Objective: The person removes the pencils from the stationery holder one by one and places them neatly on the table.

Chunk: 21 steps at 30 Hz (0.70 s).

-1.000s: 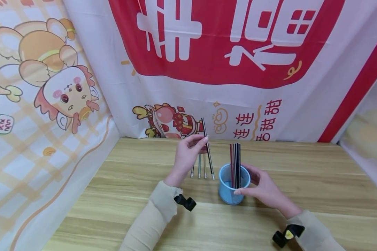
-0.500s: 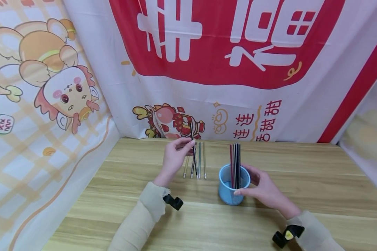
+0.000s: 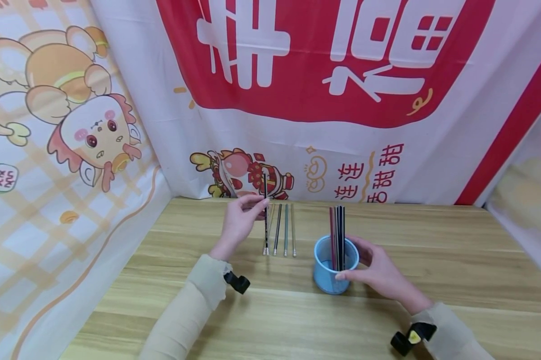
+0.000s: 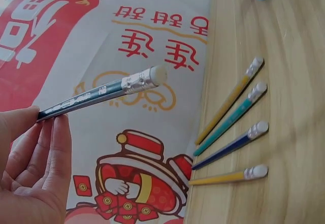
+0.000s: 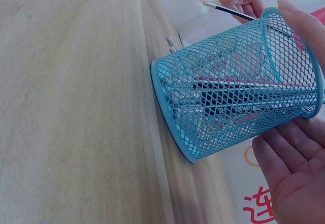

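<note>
Thumb and fingers of my left hand (image 3: pixel 239 222) pinch a dark pencil (image 4: pixel 96 96) near its middle, its white eraser end pointing down toward the table in the head view. Just beyond it on the table lies a row of pencils: a yellow one (image 4: pixel 223 176), a dark blue one (image 4: pixel 228 147), a teal one (image 4: pixel 231 120) and another yellow one (image 4: pixel 228 102), erasers toward me. My right hand (image 3: pixel 380 267) grips a blue mesh pencil cup (image 5: pixel 228 76) by its rim, thumb on the near side. Several pencils (image 3: pixel 338 227) stand upright in the cup.
The wooden table (image 3: pixel 162 290) ends at a white and red printed cloth (image 3: pixel 261 120) hung along the back. Another printed cloth (image 3: pixel 63 210) hangs on the left side. A black camera strap (image 3: pixel 237 282) sits on the left wrist, a similar camera strap (image 3: pixel 414 337) on the right.
My left hand has moved left with the dark pencil, from beside the cup across the row to its left end. The right hand and the cup have stayed still.
</note>
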Tool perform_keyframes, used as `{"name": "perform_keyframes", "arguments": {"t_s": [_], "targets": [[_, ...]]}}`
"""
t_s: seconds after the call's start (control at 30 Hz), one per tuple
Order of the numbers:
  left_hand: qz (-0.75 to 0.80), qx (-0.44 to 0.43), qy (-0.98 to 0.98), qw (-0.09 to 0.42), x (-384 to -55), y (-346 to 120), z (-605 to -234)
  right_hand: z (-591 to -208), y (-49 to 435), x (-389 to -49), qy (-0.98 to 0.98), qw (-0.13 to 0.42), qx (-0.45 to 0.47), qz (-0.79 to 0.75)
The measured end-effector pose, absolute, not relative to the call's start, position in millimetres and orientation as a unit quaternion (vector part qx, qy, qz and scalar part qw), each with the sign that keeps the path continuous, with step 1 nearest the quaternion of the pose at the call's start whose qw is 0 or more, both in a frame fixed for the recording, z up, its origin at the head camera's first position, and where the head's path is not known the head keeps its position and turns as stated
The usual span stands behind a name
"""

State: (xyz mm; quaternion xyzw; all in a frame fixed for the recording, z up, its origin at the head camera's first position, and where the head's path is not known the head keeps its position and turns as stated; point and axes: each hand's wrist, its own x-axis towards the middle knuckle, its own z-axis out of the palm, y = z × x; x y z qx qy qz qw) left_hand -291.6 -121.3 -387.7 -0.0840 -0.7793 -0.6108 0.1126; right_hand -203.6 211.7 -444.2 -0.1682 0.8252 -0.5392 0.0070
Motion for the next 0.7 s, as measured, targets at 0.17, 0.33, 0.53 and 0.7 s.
{"name": "perform_keyframes", "arguments": {"t_s": [0.17, 0.33, 0.53, 0.7], "targets": [[-0.615, -0.081, -0.777, 0.103, -299.5, -128.3, -385.5, -444.5, 211.9, -203.9, 0.825, 0.008, -0.167, -0.54], [-0.608, -0.08, -0.784, 0.096, -308.1, -133.5, -385.0, -444.3, 212.1, -204.1, 0.824, 0.009, -0.168, -0.541], [-0.575, -0.075, -0.81, 0.09, -317.5, -138.5, -386.2, -444.5, 212.2, -204.4, 0.823, 0.009, -0.168, -0.542], [-0.553, -0.067, -0.826, 0.087, -326.6, -140.2, -391.9, -444.7, 212.1, -204.3, 0.822, 0.006, -0.17, -0.543]]}}
